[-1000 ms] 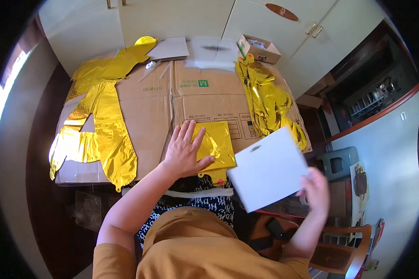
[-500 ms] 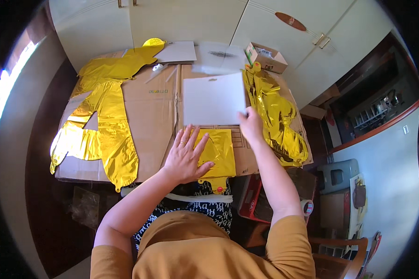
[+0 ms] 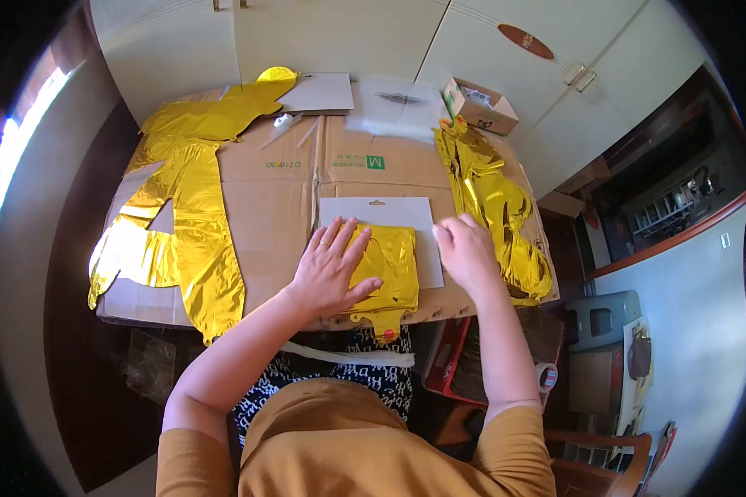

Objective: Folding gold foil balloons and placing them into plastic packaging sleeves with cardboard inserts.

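Observation:
A folded gold foil balloon (image 3: 396, 265) lies at the near edge of the cardboard, its tabbed end hanging toward me. My left hand (image 3: 327, 269) rests on its left part, fingers spread. Beneath the balloon is a white backing card (image 3: 423, 217) with a hanging slot in its top edge; the balloon and my hand cover much of it. Just right of the card is my right hand (image 3: 470, 255), its fingers curled in and nothing visible in them. Farther right, a crumpled gold foil balloon (image 3: 497, 203) lies flat.
A letter-shaped gold foil balloon (image 3: 195, 215) spreads over the left side of the flattened cardboard (image 3: 269, 207). Along the back are another white card (image 3: 327, 93), a clear plastic sleeve (image 3: 389, 112) and a small open box (image 3: 481, 108). A tape roll (image 3: 546, 377) is below right.
The white card has come down toward me and now lies under the folded balloon. My right hand has let go of it and shifted slightly right and nearer. My left hand stays on the balloon.

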`<state>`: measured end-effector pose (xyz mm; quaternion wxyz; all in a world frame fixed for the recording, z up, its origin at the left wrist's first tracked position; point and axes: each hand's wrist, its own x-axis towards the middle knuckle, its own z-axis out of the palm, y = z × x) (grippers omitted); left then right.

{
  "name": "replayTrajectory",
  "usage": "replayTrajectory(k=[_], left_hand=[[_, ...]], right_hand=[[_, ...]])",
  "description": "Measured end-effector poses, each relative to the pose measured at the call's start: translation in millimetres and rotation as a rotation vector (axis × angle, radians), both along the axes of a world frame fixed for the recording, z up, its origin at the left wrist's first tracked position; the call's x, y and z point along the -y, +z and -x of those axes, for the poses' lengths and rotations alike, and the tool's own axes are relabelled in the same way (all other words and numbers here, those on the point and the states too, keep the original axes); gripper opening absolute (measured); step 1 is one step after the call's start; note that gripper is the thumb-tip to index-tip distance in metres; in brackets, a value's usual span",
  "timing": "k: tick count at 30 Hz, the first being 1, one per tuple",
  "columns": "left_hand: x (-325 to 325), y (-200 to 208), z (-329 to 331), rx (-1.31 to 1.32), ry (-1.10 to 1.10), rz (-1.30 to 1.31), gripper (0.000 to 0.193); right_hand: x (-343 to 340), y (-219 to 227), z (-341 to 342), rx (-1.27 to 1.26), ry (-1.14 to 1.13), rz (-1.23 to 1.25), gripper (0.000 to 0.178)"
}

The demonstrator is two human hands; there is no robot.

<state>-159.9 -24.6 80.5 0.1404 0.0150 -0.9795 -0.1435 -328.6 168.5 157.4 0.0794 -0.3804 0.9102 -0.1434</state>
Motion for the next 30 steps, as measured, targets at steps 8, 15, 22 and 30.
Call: replayTrajectory(k=[8,15,22,30], left_hand=[[33,4,13,-0.121,-0.020,-0.104,0.059],[33,0,8,-0.119,-0.041,-0.095,0.064],[37,3,0,-0.082,-0.039,-0.063,0.069],[38,10,-19,-0.098,-0.104,-0.067,0.062]], right_hand=[[18,-64,-17,-0.090,0.294,-0.094,0.071],[33,-70,17,-0.094,0.177,-0.077,0.073],[45,-74,3,-0.095,0.218,-0.074,0.071],[-16,-62,-41,-0.138,0.352,0.246,0.063]])
